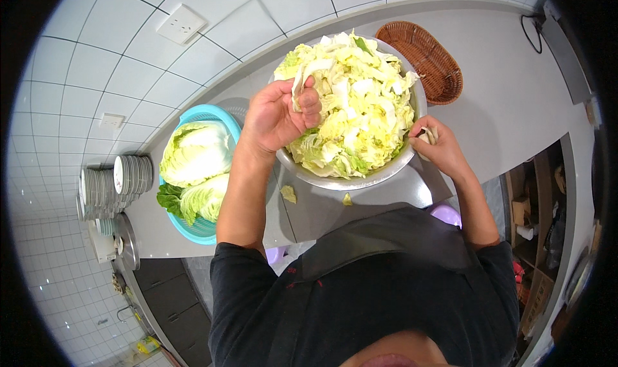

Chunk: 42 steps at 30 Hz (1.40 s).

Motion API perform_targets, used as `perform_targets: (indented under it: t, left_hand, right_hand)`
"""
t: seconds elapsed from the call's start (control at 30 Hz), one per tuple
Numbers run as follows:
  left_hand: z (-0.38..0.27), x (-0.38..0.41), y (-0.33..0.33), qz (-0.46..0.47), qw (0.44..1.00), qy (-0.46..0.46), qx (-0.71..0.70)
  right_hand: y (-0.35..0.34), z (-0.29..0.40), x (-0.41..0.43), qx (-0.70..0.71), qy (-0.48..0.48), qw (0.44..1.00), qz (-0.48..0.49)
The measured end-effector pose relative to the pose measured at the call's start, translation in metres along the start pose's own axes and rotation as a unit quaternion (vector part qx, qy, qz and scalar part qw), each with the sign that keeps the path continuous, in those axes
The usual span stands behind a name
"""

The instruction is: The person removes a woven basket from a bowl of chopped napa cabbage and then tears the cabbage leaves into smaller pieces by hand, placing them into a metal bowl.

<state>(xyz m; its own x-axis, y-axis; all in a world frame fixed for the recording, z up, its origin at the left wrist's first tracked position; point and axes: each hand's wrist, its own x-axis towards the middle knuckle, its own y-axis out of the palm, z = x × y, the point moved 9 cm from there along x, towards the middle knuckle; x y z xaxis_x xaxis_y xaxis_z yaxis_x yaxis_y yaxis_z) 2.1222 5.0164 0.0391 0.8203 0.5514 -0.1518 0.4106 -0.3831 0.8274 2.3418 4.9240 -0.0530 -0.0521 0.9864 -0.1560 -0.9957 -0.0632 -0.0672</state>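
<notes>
A wide metal basin [369,181] heaped with torn napa cabbage leaves [357,106] stands on the grey counter. Over the basin's left side, my left hand [285,111] is raised with its fingers closed on a pale strip of cabbage leaf [299,89]. At the right rim, my right hand [434,142] pinches a small whitish piece [427,136], seemingly cabbage, partly hidden by the fingers. To the left, a turquoise plastic basket [195,232] holds whole napa cabbages [195,154]; my left forearm covers part of it.
Behind the basin's right side lies a brown wicker basket [442,72]. Two leaf scraps [288,193] rest on the counter [502,91] near its front edge. Stacked plates [133,174] stand at the far left by the tiled wall. Open shelves [531,222] are below right.
</notes>
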Motion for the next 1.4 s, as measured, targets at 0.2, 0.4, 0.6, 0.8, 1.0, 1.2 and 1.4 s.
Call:
perform_targets:
  t: [0.2,0.4,0.6,0.8,1.0,1.2,1.4]
  left_hand:
    - [-0.002,-0.002,0.003,-0.034,0.999,0.021,-0.013]
    - [-0.006,-0.009,-0.023,-0.139,0.982,0.057,0.117]
    - [-0.002,-0.022,-0.011,-0.229,0.554,0.158,0.785]
    - [0.008,-0.022,-0.025,-0.234,0.512,0.146,0.814]
    - [0.000,-0.021,-0.037,-0.305,0.613,0.126,0.718]
    - [-0.007,-0.016,-0.043,-0.340,0.610,0.146,0.701]
    - [0.006,-0.017,-0.039,-0.268,0.658,0.086,0.698]
  right_hand:
    - [0.000,0.007,-0.002,-0.008,-0.016,1.000,-0.001]
    - [-0.001,0.004,-0.002,0.000,-0.011,1.000,-0.013]
    - [0.004,-0.008,0.005,0.005,-0.001,1.000,-0.003]
    - [0.006,-0.015,0.009,0.007,-0.003,1.000,-0.008]
    - [0.008,-0.015,0.009,0.000,-0.003,1.000,-0.011]
    - [0.011,-0.013,0.011,0.015,-0.006,1.000,-0.011]
    - [0.011,-0.019,0.010,0.020,-0.019,0.999,-0.018]
